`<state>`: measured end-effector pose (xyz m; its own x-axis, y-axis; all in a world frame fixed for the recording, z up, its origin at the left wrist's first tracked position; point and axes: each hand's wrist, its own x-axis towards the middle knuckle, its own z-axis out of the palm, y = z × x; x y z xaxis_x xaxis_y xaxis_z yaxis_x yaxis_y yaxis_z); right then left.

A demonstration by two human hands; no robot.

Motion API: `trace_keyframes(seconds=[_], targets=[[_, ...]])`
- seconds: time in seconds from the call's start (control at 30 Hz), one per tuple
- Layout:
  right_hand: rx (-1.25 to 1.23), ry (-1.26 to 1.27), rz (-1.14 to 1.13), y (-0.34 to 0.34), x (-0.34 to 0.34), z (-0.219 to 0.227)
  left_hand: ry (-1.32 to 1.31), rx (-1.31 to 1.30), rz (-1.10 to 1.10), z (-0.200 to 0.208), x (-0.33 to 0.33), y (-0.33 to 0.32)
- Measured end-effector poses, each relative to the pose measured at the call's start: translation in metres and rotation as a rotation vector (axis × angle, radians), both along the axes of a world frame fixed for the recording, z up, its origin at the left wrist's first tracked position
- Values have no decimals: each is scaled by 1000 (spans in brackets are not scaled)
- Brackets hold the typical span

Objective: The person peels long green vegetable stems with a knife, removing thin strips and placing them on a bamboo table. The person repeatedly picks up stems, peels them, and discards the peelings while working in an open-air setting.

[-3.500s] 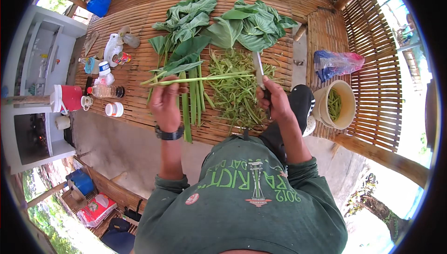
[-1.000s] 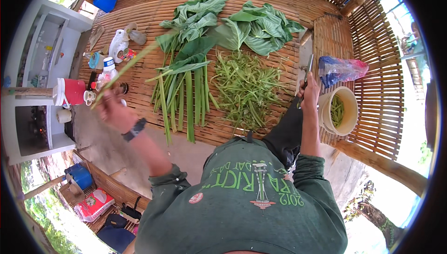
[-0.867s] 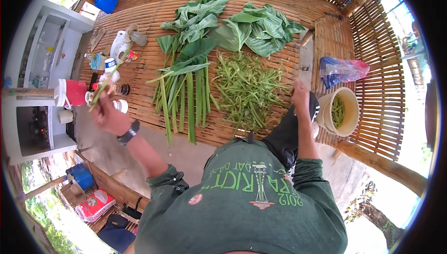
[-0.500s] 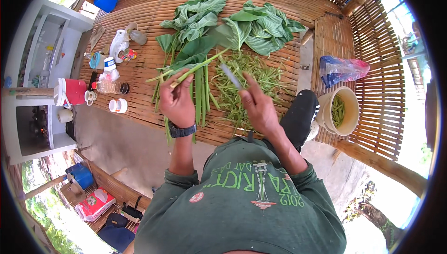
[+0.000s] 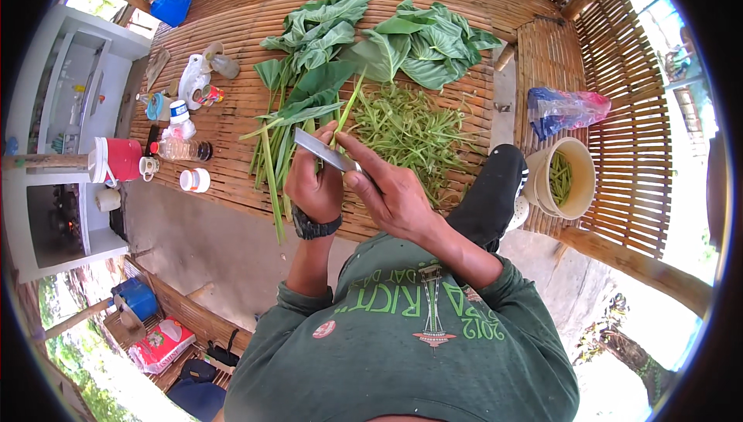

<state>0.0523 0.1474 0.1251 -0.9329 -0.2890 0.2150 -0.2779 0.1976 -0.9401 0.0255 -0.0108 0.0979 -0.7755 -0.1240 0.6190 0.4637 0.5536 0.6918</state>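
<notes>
My left hand [image 5: 313,190] is closed around a green leaf stalk [image 5: 350,104], which points up and away from me. In my right hand [image 5: 398,197] is a knife [image 5: 321,149], its blade lying across the stalk's near end by my left fingers. Just beyond my left hand, long stalks with a big leaf [image 5: 319,87] lie on the bamboo table [image 5: 232,190]. A heap of thin green peelings [image 5: 414,128] spreads to the right of my hands. Two piles of broad leaves, a left one [image 5: 321,31] and a right one [image 5: 429,42], rest farther back.
At the table's left stand a bottle of pinkish liquid [image 5: 182,149], a white-lidded jar [image 5: 195,180] and a red jug [image 5: 116,160]. To the right, a cream bucket [image 5: 580,197] holds cut green pieces, with a blue and pink plastic bag [image 5: 569,111] behind it. My knee [image 5: 495,190] rises beside the table.
My right hand has brought the knife left and nearer, to the stalk in my left hand. The stalk has swung more upright, and my left hand has come slightly closer to me.
</notes>
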Motion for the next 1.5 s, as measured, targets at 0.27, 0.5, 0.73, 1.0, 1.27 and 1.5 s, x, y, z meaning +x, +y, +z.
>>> trace_keyframes(seconds=[0.27, 0.5, 0.73, 1.0, 1.27, 1.5], targets=[[-198, -15, -48, -5, -7, -12, -39, 84, 20, -3, 3, 2], [-487, -553, -272, 43, -34, -31, -126, 536, -76, 2, -5, -12], [-648, -604, -689, 162, -68, -138, 23, 708, 50, 25, -12, -104], [-331, -657, -787, 178, -60, -201, 345, 768, 310, 59, -17, -197], [203, -344, -467, 111, -33, -158, 135, 427, 372, 40, -24, -138], [80, -294, -212, 49, -3, -36, 259, -212, 238, 30, -30, -55]])
